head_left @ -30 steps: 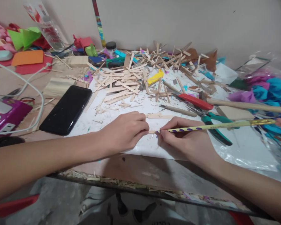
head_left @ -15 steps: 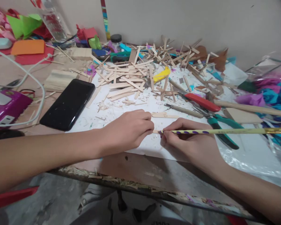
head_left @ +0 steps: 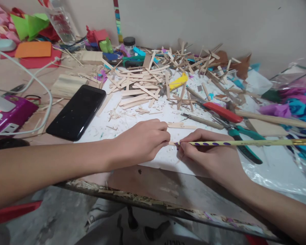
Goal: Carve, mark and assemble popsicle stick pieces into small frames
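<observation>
My left hand [head_left: 145, 141] is closed, its fingertips pinching a thin wooden craft stick [head_left: 171, 143] low over the white paper [head_left: 165, 160]. Only the stick's right end shows; the rest is hidden by my fingers. In my right hand [head_left: 209, 153] is a pale yellow pencil [head_left: 255, 143] with purple spots, lying almost level. Its tip meets the exposed end of the stick. Just beyond my hands, a few short craft stick pieces [head_left: 180, 125] rest on the paper.
A heap of craft sticks [head_left: 140, 85] spreads across the back. Right of centre lie red-and-green-handled pliers [head_left: 244, 146], a craft knife [head_left: 202, 120] and a red-handled tool [head_left: 223, 111]. A black phone [head_left: 76, 114] lies left, near a purple socket box [head_left: 12, 112]. The table edge [head_left: 132, 200] runs in front.
The whole view has shifted slightly, so everything sits a little further right. Both hands keep the same hold on the stick and the pencil.
</observation>
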`<move>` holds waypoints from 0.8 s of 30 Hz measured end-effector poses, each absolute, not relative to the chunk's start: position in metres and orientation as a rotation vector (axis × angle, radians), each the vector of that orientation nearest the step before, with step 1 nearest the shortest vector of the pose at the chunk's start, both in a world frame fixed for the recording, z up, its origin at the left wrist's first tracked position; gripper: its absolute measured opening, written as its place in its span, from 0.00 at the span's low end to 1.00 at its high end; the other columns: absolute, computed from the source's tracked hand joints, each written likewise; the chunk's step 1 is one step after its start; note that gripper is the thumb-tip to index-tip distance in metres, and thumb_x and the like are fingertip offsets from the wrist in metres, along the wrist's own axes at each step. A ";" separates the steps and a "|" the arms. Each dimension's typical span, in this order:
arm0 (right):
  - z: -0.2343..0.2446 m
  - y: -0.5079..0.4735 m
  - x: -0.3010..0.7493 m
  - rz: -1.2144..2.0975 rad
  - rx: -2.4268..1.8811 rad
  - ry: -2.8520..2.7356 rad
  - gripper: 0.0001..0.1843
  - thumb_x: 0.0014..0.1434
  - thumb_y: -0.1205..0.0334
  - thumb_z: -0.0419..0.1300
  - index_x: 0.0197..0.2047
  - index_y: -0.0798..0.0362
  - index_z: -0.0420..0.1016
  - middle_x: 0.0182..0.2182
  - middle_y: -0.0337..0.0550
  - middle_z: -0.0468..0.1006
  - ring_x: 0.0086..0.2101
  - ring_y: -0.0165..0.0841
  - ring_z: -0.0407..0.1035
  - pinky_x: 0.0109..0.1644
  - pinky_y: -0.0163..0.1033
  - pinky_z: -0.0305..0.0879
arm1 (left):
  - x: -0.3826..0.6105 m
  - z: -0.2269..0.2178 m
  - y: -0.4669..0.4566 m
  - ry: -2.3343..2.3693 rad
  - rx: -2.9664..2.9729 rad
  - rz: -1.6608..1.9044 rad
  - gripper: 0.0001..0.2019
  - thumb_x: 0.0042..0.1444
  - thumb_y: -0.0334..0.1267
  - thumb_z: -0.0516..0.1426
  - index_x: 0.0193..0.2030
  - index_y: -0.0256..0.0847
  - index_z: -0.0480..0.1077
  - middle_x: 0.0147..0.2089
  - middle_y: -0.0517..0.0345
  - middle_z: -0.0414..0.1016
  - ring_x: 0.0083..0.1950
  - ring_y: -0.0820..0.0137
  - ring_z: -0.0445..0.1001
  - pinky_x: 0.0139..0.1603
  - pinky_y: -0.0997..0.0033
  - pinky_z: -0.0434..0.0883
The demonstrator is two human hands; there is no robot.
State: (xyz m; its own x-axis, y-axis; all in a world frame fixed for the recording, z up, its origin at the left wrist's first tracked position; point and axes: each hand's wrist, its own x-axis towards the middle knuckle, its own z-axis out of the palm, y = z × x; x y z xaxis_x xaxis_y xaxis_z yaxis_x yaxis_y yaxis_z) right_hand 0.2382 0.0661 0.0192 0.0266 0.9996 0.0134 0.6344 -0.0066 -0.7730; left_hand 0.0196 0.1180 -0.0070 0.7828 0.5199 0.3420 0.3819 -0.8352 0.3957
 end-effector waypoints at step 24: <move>0.014 0.067 0.242 0.755 -1.697 -1.667 0.05 0.49 0.66 0.67 0.24 0.49 0.80 0.22 0.39 0.82 0.22 0.33 0.72 0.24 0.37 0.65 | 0.020 -0.007 0.119 0.695 2.655 0.618 0.12 0.72 0.32 0.55 0.42 0.35 0.80 0.38 0.54 0.75 0.42 0.66 0.74 0.43 0.67 0.68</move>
State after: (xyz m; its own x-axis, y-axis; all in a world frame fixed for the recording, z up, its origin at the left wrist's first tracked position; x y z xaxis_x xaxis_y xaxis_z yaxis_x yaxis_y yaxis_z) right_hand 0.2419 0.0673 0.0141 0.0326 0.9989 0.0323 0.6347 0.0043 -0.7727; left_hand 0.0197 0.1190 -0.0070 0.7872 0.5246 0.3243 0.3829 -0.8279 0.4098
